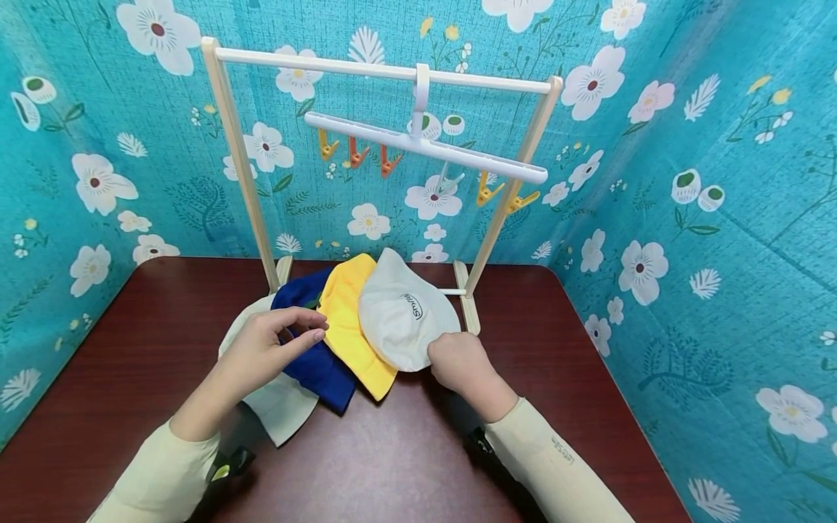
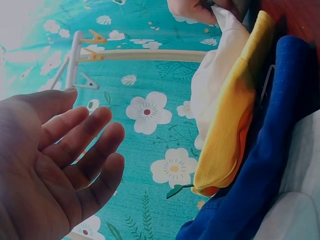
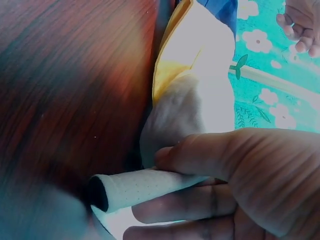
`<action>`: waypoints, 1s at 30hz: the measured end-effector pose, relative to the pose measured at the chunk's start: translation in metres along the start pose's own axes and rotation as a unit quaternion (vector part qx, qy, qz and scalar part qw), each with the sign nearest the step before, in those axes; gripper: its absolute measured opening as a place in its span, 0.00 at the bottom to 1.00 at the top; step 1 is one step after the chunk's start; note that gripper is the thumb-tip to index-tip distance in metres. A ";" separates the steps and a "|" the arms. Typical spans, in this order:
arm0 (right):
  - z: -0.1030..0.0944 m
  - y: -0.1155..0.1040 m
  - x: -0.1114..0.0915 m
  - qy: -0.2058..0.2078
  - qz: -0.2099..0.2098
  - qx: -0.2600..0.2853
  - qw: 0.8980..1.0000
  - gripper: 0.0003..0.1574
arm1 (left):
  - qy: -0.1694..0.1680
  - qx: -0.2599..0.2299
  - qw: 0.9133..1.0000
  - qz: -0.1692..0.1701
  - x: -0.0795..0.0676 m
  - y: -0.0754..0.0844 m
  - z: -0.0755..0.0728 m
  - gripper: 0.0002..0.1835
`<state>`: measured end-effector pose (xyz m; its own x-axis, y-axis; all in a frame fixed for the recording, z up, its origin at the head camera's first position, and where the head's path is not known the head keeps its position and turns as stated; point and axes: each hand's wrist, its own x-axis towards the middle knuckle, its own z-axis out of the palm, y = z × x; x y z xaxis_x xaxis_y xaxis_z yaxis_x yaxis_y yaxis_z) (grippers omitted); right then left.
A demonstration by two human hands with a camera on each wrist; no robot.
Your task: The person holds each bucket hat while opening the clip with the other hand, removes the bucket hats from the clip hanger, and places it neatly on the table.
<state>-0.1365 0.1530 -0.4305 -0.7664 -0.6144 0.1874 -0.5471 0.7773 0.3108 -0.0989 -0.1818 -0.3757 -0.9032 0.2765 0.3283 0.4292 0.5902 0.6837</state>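
Observation:
A white bucket hat [image 1: 407,314] with dark lettering lies at the right end of an overlapping row of hats. My right hand [image 1: 461,370] pinches its brim edge; in the right wrist view the thumb [image 3: 192,156] presses the brim from above, with fingers beneath. Left of it come a yellow hat [image 1: 353,319], a navy blue hat [image 1: 327,374] and a pale hat [image 1: 281,410] at the far left. My left hand [image 1: 271,341] hovers over the blue and pale hats, fingers loosely bent and holding nothing, as the left wrist view also shows.
A wooden rack [image 1: 247,167] stands behind the hats. From its top bar hangs a white hanger [image 1: 425,147] with several coloured clips, such as an orange clip [image 1: 387,161] and a yellow clip [image 1: 487,190]. Flowered cloth [image 1: 654,276] surrounds the dark red table [image 1: 536,349].

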 end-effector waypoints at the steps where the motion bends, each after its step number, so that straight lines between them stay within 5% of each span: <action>1: 0.000 0.000 0.000 0.004 0.000 -0.001 1.000 0.25 | 0.001 0.000 1.000 0.001 0.000 0.000 0.000 0.10; 14: 0.002 -0.002 -0.003 0.033 -0.009 -0.035 0.999 0.24 | 0.007 -0.007 1.000 0.023 -0.002 -0.001 -0.004 0.09; 24: -0.001 -0.005 -0.004 -0.042 0.018 -0.031 0.998 0.24 | 0.002 0.002 1.000 0.024 0.000 0.001 -0.007 0.10; 30: -0.003 -0.005 -0.003 -0.038 0.024 -0.016 0.999 0.23 | 0.004 0.001 1.000 0.027 -0.001 0.001 -0.008 0.10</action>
<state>-0.1300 0.1505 -0.4300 -0.8155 -0.5635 0.1320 -0.4993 0.8003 0.3321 -0.0977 -0.1872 -0.3698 -0.8790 0.3015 0.3693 0.4766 0.5763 0.6639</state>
